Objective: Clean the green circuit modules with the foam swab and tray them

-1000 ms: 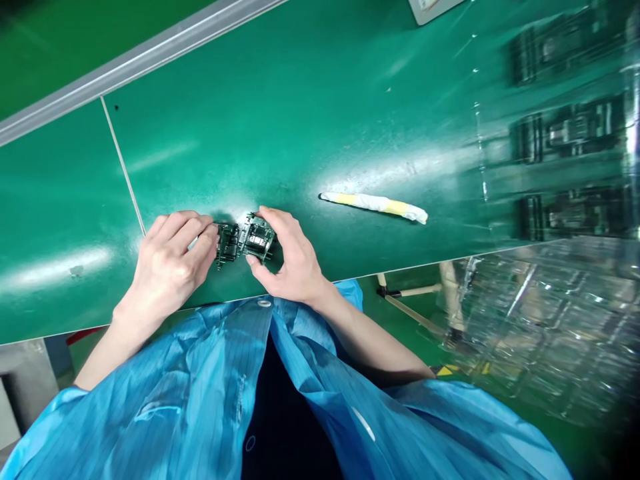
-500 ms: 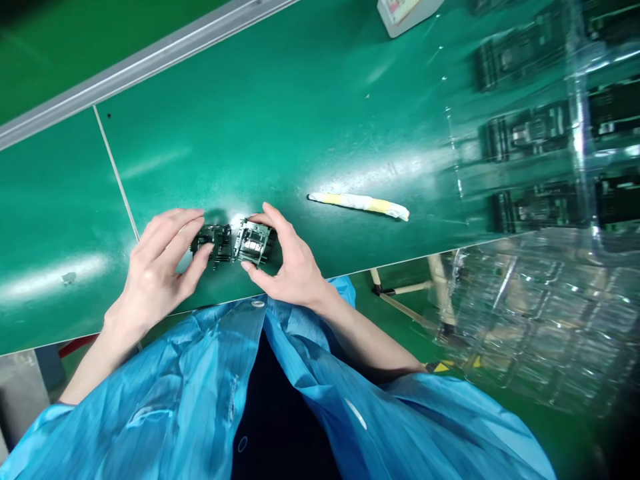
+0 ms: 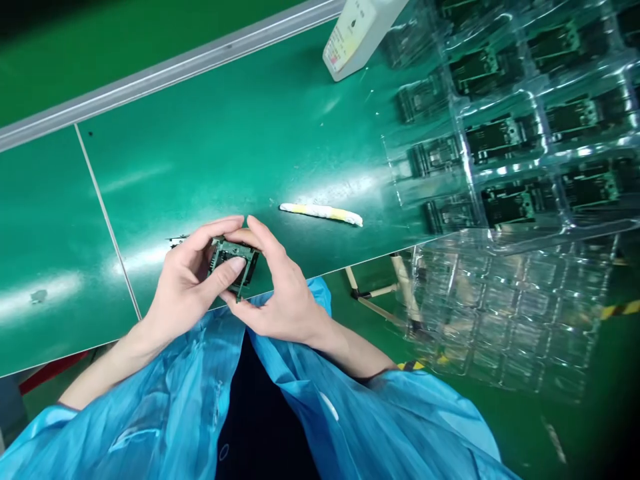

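Both my hands meet on a small dark-green boxy electronic module [image 3: 233, 252] with a frame and fine metal parts, near the front edge of the bench. My left hand [image 3: 187, 283] is closed round its left side, the thumb lying across its top face. Fingers of my right hand [image 3: 277, 287] grip its right side from the far and near edges. Beyond my left knuckles, a bit of another dark part [image 3: 176, 240] with thin prongs shows on the green bench; the remainder is hidden by the hand.
A white and yellow wrapped stick [image 3: 320, 212] lies right of my hands. Farther back stands a white plastic bottle [image 3: 355, 40] with a label. Clear plastic trays [image 3: 465, 167] holding several dark modules fill the right side. More clear trays [image 3: 505, 320] sit lower, beyond the bench edge.
My hands have come together on one module, now lifted nearer to me; before, each hand was at a separate part. The view has shifted right, showing more of the trays and bottle.
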Motion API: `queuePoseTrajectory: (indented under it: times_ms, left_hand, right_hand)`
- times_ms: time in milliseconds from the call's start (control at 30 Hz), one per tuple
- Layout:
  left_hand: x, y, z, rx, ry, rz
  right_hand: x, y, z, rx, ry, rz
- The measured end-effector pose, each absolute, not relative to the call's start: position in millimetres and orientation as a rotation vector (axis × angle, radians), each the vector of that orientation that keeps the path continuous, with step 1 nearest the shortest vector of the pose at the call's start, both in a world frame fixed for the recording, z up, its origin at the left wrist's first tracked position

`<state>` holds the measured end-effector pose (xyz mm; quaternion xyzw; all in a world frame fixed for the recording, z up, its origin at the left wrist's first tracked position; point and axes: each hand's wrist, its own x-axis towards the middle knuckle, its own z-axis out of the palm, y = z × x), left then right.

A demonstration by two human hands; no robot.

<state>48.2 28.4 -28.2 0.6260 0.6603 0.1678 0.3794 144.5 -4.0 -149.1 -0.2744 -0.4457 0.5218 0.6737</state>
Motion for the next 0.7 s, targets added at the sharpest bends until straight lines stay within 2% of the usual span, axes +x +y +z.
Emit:
queuePoseTrajectory:
  times_ms: [700]
  left_hand:
    - [62, 21, -24, 1.264, 1.829, 0.584]
  right_hand:
    - [148, -8, -145, -0.699, -1.063, 1.173]
